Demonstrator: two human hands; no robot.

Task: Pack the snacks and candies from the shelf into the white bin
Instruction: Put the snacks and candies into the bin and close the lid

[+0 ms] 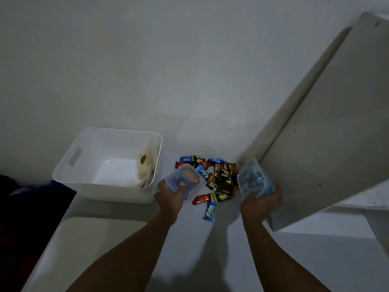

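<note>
The white bin [84,171] stands on the pale surface at the left, with a clear packet [146,165] leaning against its right inner wall. My left hand [169,196] grips a clear plastic tub of colourful candies [184,179] just right of the bin's rim. My right hand [262,202] holds a second clear tub filled with blue candies [253,178]. Between the two tubs lies a loose pile of wrapped snack bars [219,175], and a blue wrapper [209,211] lies apart at the front.
An open cabinet door [328,127] slants across the right side, close to my right hand. A pale lid-like panel [88,245] lies at the front left. Dark fabric [25,203] fills the left edge. A plain wall rises behind.
</note>
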